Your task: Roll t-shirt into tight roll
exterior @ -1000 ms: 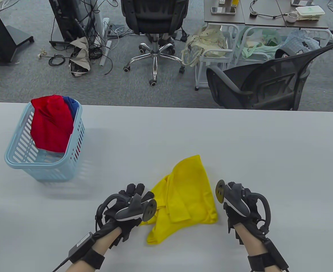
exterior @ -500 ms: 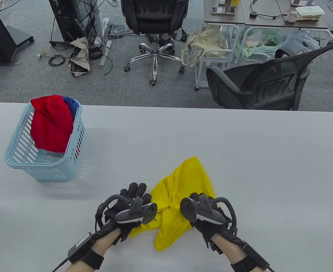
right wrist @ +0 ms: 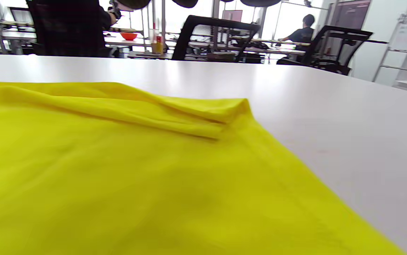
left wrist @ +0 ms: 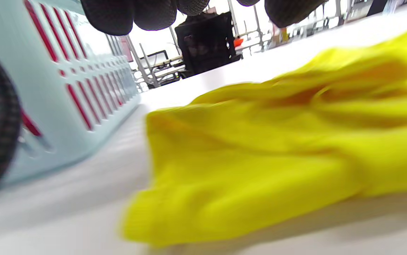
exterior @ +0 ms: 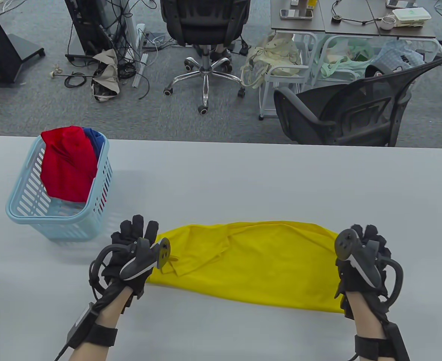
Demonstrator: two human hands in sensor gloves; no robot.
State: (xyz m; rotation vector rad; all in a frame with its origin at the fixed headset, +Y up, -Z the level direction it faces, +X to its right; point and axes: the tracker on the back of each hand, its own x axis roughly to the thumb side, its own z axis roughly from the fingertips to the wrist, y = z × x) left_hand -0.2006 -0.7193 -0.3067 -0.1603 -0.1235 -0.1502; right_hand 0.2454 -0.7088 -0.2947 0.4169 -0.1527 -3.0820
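2 hands (exterior: 136,250) (exterior: 362,255) stretch the yellow t-shirt (exterior: 258,263) across the lower frame, each grip apparently pinching an end; flatten wrinkles before rolling.

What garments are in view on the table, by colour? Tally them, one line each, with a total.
Yellow: 1, the t-shirt spread on the table between the hands.
Red: 1, the red garment in the basket.
Blue: 1, the blue garment behind the red one, mostly hidden.
Total: 3
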